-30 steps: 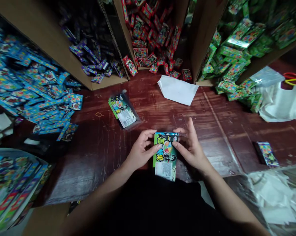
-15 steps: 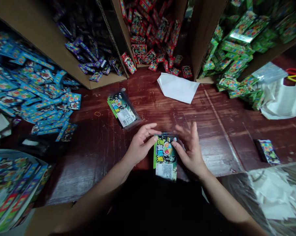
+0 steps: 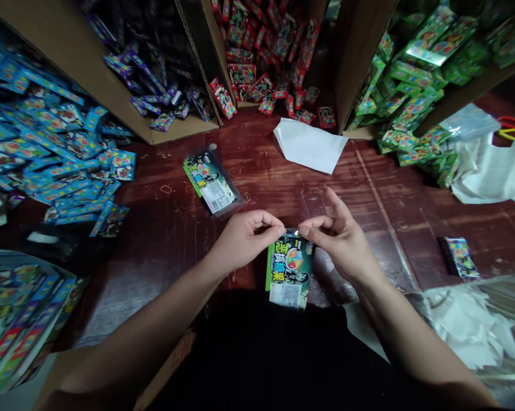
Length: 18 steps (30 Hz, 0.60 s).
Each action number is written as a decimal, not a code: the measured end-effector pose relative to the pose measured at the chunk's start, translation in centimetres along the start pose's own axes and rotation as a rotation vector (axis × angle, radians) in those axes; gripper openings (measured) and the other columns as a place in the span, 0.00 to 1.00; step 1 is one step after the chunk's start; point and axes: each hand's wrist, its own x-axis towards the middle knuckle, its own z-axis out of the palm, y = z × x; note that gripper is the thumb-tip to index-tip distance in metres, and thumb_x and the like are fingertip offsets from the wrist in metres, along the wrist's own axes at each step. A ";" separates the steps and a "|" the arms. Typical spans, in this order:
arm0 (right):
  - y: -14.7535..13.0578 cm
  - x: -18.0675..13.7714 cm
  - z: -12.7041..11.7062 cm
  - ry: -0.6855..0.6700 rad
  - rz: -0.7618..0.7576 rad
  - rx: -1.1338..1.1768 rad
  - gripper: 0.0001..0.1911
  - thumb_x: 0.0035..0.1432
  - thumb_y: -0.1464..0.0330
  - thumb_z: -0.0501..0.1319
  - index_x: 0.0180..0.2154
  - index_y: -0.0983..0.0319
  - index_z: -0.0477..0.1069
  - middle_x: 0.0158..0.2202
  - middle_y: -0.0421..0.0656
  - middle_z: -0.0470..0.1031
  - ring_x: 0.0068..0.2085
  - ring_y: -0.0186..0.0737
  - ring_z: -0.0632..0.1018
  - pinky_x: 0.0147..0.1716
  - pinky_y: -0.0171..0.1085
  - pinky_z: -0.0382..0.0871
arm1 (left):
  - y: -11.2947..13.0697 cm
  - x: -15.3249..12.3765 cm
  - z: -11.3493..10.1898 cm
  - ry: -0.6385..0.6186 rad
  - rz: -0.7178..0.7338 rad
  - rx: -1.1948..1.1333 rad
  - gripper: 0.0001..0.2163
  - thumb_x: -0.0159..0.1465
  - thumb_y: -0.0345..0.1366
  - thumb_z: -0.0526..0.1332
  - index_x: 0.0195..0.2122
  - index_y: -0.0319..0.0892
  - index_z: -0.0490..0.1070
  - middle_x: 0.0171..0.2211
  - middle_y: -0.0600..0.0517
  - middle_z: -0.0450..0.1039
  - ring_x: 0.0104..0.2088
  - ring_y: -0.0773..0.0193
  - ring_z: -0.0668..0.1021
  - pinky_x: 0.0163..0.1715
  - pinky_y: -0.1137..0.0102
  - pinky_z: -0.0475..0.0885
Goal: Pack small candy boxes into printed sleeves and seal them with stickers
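A green and black candy packet (image 3: 289,268) with a white label lies at the table's near edge, in front of my body. At its top edge, my left hand (image 3: 255,237) pinches the left part between thumb and forefinger. My right hand (image 3: 336,240) pinches the same edge a little further right, its other fingers partly raised. A strip of clear plastic shows between the fingertips. Beyond my left hand, a second packet (image 3: 212,182) of the same kind lies tilted on the table, in a clear sleeve.
Cardboard boxes (image 3: 184,135) at the back hold purple, red and green small boxes. Blue small boxes (image 3: 77,165) are heaped at left. A white paper sheet (image 3: 311,145) lies mid-table. One small dark box (image 3: 459,257) sits at right, above a plastic bag of white scraps (image 3: 466,325).
Both hands have moved in to the packet's top edge, and their thumbs and forefingers have closed there. The right thumb has left the packet's face. The view has shifted slightly.
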 end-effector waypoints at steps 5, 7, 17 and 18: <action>-0.3 -1.1 -1.5 -0.133 -0.035 -0.075 0.44 0.63 0.64 0.66 0.72 0.50 0.44 0.37 0.37 0.82 0.42 0.38 0.82 0.51 0.45 0.75 | -0.9 -0.9 -0.5 -0.102 0.054 -0.087 0.09 0.63 0.39 0.68 0.42 0.41 0.79 0.44 0.48 0.82 0.44 0.61 0.82 0.48 0.66 0.76; -0.9 -1.4 -2.2 -0.170 -0.134 -0.162 0.36 0.66 0.64 0.63 0.70 0.49 0.51 0.41 0.40 0.82 0.49 0.40 0.81 0.56 0.48 0.72 | -1.5 -1.2 -0.2 -0.082 0.089 -0.140 0.09 0.63 0.37 0.69 0.42 0.41 0.78 0.46 0.47 0.81 0.46 0.61 0.82 0.49 0.65 0.76; -4.1 0.6 -0.7 -0.439 -0.430 -0.850 0.06 0.64 0.65 0.63 0.42 0.57 0.73 0.49 0.47 0.73 0.56 0.48 0.73 0.54 0.50 0.71 | -1.3 -1.3 0.6 -0.011 0.116 -0.159 0.05 0.62 0.36 0.69 0.35 0.41 0.79 0.42 0.47 0.82 0.42 0.60 0.82 0.46 0.64 0.78; -3.8 0.6 -0.6 -0.407 -0.454 -0.873 0.09 0.64 0.65 0.63 0.46 0.57 0.72 0.49 0.47 0.72 0.56 0.48 0.73 0.54 0.50 0.71 | -1.3 -1.6 0.6 0.005 0.114 -0.169 0.05 0.62 0.36 0.69 0.36 0.41 0.79 0.42 0.47 0.82 0.42 0.60 0.83 0.47 0.64 0.78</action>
